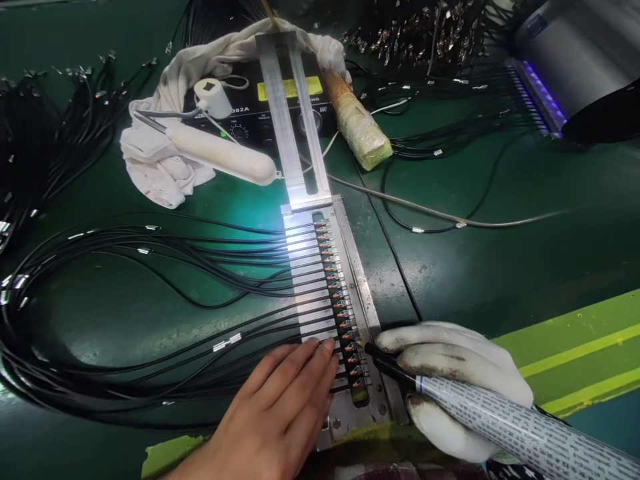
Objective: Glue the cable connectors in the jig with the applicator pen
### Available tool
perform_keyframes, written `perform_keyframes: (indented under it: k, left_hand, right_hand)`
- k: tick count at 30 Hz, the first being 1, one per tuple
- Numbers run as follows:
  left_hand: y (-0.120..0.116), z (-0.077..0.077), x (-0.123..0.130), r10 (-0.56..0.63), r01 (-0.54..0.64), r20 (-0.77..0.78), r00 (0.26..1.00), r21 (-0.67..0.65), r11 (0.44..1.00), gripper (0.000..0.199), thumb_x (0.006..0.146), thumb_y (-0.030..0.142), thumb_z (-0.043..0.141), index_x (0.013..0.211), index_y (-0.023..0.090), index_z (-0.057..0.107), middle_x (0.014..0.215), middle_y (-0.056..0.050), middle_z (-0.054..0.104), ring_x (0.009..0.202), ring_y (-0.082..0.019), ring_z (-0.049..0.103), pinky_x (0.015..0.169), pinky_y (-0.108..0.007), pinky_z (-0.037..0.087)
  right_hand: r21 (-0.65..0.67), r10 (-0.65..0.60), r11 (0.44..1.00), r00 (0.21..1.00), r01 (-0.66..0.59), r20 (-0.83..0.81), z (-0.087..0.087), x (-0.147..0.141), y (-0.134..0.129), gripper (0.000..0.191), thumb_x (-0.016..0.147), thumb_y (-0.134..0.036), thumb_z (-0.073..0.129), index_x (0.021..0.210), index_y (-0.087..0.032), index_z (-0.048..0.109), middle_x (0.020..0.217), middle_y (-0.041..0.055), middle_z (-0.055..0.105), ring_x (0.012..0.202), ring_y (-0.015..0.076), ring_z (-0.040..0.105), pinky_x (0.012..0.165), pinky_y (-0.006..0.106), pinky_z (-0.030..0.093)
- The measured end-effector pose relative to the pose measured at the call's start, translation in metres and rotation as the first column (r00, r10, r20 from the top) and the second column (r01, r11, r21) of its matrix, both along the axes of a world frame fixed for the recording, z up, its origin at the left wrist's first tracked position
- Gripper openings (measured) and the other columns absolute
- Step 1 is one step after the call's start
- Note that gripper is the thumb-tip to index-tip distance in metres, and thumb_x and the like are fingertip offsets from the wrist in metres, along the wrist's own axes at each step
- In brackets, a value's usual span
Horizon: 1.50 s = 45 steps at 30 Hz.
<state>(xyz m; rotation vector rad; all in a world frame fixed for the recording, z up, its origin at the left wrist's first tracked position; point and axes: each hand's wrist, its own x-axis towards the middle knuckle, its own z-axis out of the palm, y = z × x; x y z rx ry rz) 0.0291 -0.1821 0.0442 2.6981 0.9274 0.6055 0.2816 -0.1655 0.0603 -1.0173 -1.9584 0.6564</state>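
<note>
Item, left hand (pixel 283 403): bare, open, fingers extended close together, laid over the near cables at the left of the metal fixture (pixel 369 303). Item, right hand (pixel 465 363): white-gloved, closed around a patterned tube (pixel 485 413) with a black front end; tip pointed left at the near part of the row of connector ends (pixel 333 277), contact impossible to tell. Item, black cables (pixel 50 399): looped wide at the left, bearing small shiny sleeves, then laid side by side across the fixture, with metal and orange ends over a long slot. Beyond the fixture's far end, a slotted metal bar (pixel 280 120), slanted over a black control box (pixel 265 123) marked "982A", with a yellow label. Around the box, a white cloth (pixel 150 157), a white rod (pixel 225 157) and a film-wrapped handle (pixel 360 127). At far right, a grey device (pixel 585 60) with violet light along one edge. At far left and far centre-right, further cable bundles (pixel 65 127). Beneath all, a dark green tabletop (pixel 500 280); at near right, yellow-green tape (pixel 575 353).
</note>
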Motion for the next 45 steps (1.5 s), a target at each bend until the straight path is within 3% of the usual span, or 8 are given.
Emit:
perform_keyframes:
  k: [23, 36, 45]
  left_hand:
    - [0.000, 0.001, -0.002, -0.011, 0.011, -0.033, 0.999, -0.016, 1.000, 0.031, 0.090, 0.011, 0.060, 0.119, 0.005, 0.065, 0.129, -0.013, 0.065, 0.125, -0.027, 0.053, 0.105, -0.038, 0.038]
    - [-0.002, -0.001, -0.002, -0.014, 0.013, -0.023, 1.000, -0.003, 1.000, 0.034, 0.089, 0.012, 0.061, 0.122, 0.006, 0.063, 0.131, -0.013, 0.063, 0.127, -0.028, 0.051, 0.105, -0.040, 0.037]
    - [-0.002, -0.001, -0.001, -0.006, 0.005, -0.031, 1.000, -0.020, 1.000, 0.032, 0.091, 0.013, 0.058, 0.122, 0.006, 0.063, 0.132, -0.013, 0.062, 0.128, -0.026, 0.051, 0.106, -0.039, 0.038]
  right_hand:
    - [0.013, -0.013, 1.000, 1.000, 0.013, -0.006, 0.000, -0.001, 0.001, 0.013, 0.079, -0.018, 0.058, 0.092, -0.017, 0.062, 0.093, 0.0082, 0.075, 0.087, 0.0191, 0.074, 0.073, 0.027, 0.062]
    - [-0.009, 0.008, 1.000, 1.000, -0.008, -0.026, -0.008, 0.002, -0.002, 0.022, 0.075, -0.016, 0.063, 0.097, -0.015, 0.063, 0.102, 0.0093, 0.073, 0.095, 0.0199, 0.071, 0.079, 0.028, 0.061]
    - [0.028, -0.007, 1.000, 1.000, 0.006, 0.005, 0.001, -0.002, 0.002, 0.016, 0.074, -0.014, 0.059, 0.090, -0.016, 0.063, 0.090, 0.0085, 0.075, 0.084, 0.0202, 0.074, 0.073, 0.027, 0.062]
